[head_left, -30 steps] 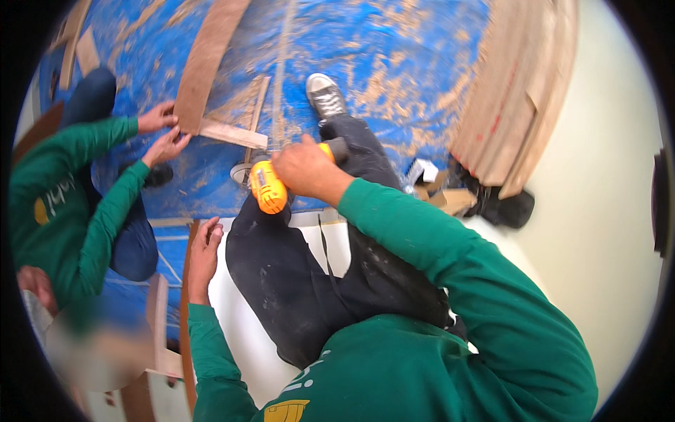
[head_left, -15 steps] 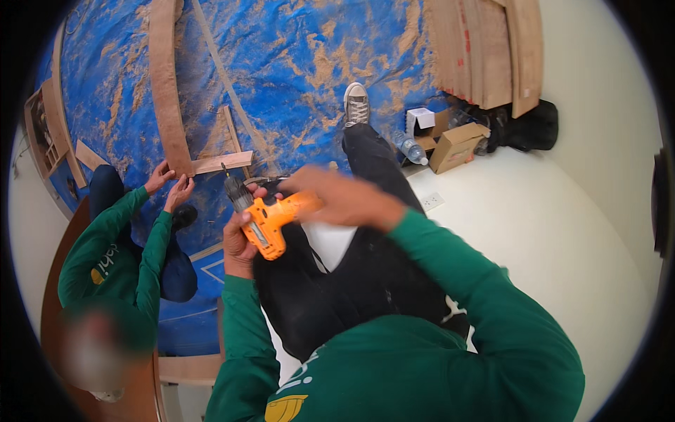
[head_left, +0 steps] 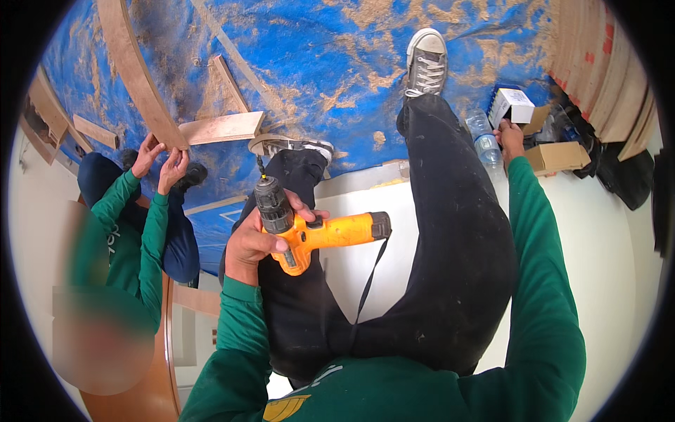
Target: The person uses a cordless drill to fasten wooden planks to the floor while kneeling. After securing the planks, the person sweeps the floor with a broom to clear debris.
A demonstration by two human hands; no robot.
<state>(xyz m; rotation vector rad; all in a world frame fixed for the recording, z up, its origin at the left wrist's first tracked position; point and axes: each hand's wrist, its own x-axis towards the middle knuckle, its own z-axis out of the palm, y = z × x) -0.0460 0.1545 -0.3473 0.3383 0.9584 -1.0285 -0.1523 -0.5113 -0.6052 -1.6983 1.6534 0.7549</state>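
An orange and black cordless drill lies in my left hand, which is closed around its body near the trigger. A thin bit points from its black chuck toward the far side, and a dark strap hangs from the handle's end. Out at the right, my right hand reaches to a small white and dark blue box. Its bent fingers are at the box's dark opening; the fingertips are hidden. Left of the drill, a co-worker's hands hold the end of a long curved wooden board, beside a short plank.
A blue tarp strewn with sawdust covers the floor ahead. By my right hand are a clear plastic bottle, an open cardboard box and a stack of curved boards. The co-worker crouches at the left.
My right hand has left the drill's handle and moved right to the small box. The drill stays in my left hand, its handle now pointing right. The view has shifted.
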